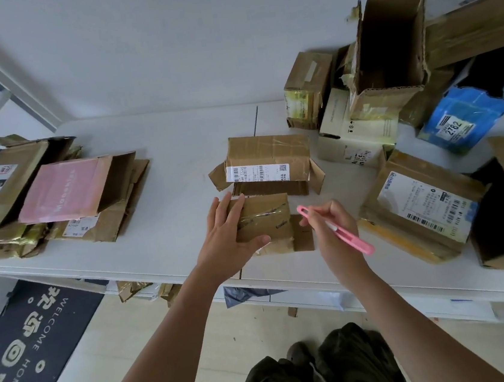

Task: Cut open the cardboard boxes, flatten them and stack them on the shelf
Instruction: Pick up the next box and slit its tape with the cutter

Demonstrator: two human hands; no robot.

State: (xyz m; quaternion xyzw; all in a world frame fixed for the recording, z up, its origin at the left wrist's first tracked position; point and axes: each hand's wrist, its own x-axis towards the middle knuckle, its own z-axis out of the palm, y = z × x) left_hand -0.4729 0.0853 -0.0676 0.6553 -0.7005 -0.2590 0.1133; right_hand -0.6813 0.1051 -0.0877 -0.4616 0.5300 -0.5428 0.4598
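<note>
A white desk point(165, 156) is stretching across the middle of the frame, carrying everything. At the upper right, a jumble of unopened and half-opened boxes point(392, 58) is piling up, with one tall carton standing open and a blue parcel point(462, 118) lying at its right. Below that, at the right edge, a box with a large white label point(422, 206) is sitting tilted near the desk's front edge. At the left of the frame, a stack of flattened boxes point(56, 197) is lying on the desk, a pink sheet topping it. In the centre, a labelled brown box point(267, 160) with its end flaps splayed open is resting on the desk, and just in front of it, touching or nearly so, a smaller taped box point(264, 224) is lying toward the front edge. The left hand point(229, 237) is laying its grip over the smaller box's left end, fingers fairly straight on top and thumb pressing along the near side. The right hand point(331, 222) is hovering just right of that box, its grip closing round a pink cutter point(337, 230) whose tip is pointing toward the box. At the lower left, a dark welcome mat point(33, 347) is lying on the floor.
</note>
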